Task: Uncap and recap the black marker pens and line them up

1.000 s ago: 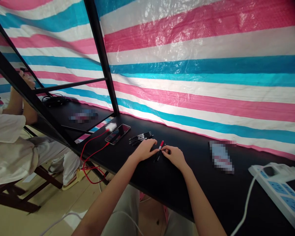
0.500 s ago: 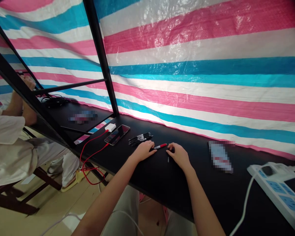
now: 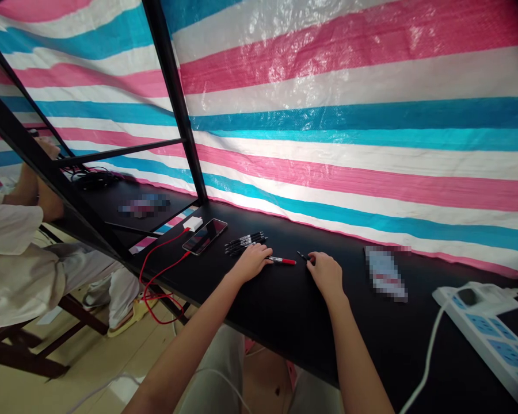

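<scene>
My left hand (image 3: 252, 261) is closed, its fingertips on the rear end of a white-and-red marker (image 3: 285, 261), whose red end points right. The marker lies low over the black table. Just behind that hand is a bunch of several black pens (image 3: 247, 240) lying side by side, partly covered by my fingers. To the right, my right hand (image 3: 326, 275) pinches a slim black pen (image 3: 302, 255). Only its narrow front end shows, pointing left towards the marker; the rest is hidden by the hand. A gap separates the two hands.
A phone (image 3: 205, 236) and a white charger (image 3: 193, 223) with red cables lie left on the black table (image 3: 280, 322). A blurred packet (image 3: 386, 273) and a white power strip (image 3: 483, 333) are right. A black frame post (image 3: 176, 103) stands left; another person (image 3: 21, 253) sits beyond.
My right hand has moved slightly right and now has the black pen between its fingers. The marker has turned, its red end now lower and further right. My left hand has barely shifted.
</scene>
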A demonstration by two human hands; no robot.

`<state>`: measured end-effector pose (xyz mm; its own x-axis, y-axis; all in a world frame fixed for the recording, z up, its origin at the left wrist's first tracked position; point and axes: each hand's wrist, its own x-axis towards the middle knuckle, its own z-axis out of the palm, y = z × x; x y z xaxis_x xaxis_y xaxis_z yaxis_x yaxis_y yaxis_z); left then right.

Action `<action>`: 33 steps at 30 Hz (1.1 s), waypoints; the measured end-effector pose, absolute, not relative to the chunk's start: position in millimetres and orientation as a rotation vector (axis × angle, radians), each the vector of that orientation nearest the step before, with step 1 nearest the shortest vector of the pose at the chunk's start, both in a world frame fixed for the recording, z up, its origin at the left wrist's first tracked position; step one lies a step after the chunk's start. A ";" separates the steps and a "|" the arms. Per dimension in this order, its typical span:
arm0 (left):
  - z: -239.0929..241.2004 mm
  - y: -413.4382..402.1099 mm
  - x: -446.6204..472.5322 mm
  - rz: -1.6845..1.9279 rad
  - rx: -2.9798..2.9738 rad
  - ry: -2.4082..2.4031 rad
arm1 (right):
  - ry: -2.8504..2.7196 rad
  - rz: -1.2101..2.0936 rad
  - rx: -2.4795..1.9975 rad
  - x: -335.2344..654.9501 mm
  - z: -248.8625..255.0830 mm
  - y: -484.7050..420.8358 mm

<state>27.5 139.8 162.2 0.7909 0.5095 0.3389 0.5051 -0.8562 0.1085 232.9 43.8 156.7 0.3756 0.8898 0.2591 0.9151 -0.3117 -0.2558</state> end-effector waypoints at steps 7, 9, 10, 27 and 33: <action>160.1 140.9 28.0 0.595 2.935 0.804 | -1.541 -0.078 -2.403 223.2 153.6 46.2; 160.6 141.3 28.3 0.604 2.915 0.810 | -1.520 -0.024 -2.341 222.6 153.6 46.9; 160.9 141.5 28.5 0.610 2.903 0.816 | -1.499 0.019 -2.272 223.0 153.3 47.9; 160.6 141.0 27.6 0.683 2.821 0.913 | -0.624 0.942 -0.857 240.6 148.4 65.4; 161.2 140.4 27.3 0.668 2.818 0.925 | -0.639 0.913 -0.818 236.6 151.0 65.4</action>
<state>27.3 140.4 161.2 0.7189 0.5850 0.3754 0.5406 -0.8101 0.2270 236.6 65.4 151.0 0.4718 0.8711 0.1365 -0.4263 0.3609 -0.8295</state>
